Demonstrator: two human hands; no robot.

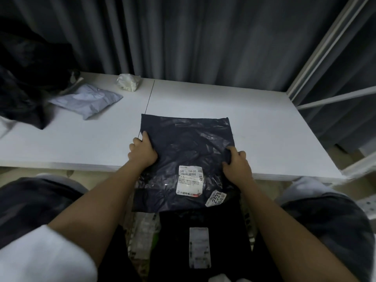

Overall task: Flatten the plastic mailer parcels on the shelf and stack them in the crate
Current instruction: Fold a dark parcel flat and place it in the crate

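A flat black plastic mailer (187, 143) with a white shipping label (189, 182) lies half on the white shelf (254, 119), its near half hanging over the front edge. My left hand (142, 152) grips its left edge, thumb on top. My right hand (237, 164) grips its right edge, fingers curled round the plastic. Below, between my knees, another black mailer with a white label (199, 247) lies on top of several parcels; the crate's walls are hidden.
A grey-blue mailer (87, 100) lies at the shelf's back left beside a heap of dark bags (26, 82). A small crumpled white parcel (128, 82) sits at the back by the grey curtain. A white shelf frame (325, 64) rises on the right.
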